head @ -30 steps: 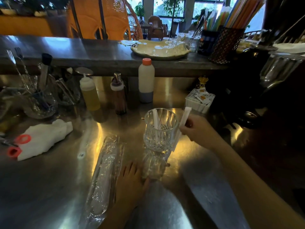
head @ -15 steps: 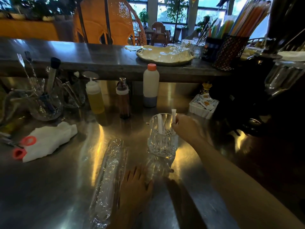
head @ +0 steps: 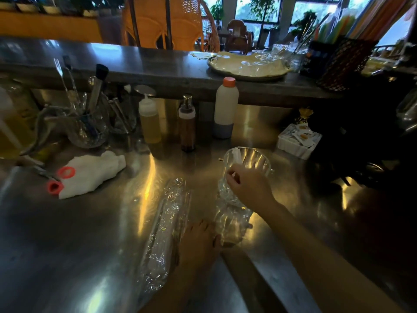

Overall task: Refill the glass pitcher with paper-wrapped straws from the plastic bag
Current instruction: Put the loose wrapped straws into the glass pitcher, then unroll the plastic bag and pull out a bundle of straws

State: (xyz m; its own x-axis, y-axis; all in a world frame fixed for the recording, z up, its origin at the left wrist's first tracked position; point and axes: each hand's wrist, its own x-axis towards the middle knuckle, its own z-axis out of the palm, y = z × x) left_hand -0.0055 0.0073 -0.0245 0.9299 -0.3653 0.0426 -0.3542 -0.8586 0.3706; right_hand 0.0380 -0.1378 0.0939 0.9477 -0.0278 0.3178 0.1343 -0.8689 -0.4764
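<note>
The cut-glass pitcher [head: 255, 159] stands upright on the steel counter, right of centre. A white paper-wrapped straw [head: 236, 154] leans inside it at the left wall. My right hand [head: 250, 188] hovers in front of the pitcher's near side, below the rim, with its fingers loosely curled and nothing visible in them. The long clear plastic bag [head: 168, 222] of straws lies lengthwise on the counter to the left of the pitcher. My left hand [head: 198, 242] rests flat with its fingers spread at the bag's right edge, near its lower end.
Behind the pitcher stand a yellow squeeze bottle [head: 150, 118], a brown pump bottle [head: 187, 127] and a white orange-capped bottle [head: 225, 109]. A white sachet tray [head: 297, 138] sits back right beside a dark machine [head: 361, 136]. A white cloth [head: 90, 175] and red-handled scissors [head: 61, 179] lie left.
My right hand carried a straw to the pitcher's rim, let it go inside, and has drawn back down in front of the glass. My left hand stays by the bag.
</note>
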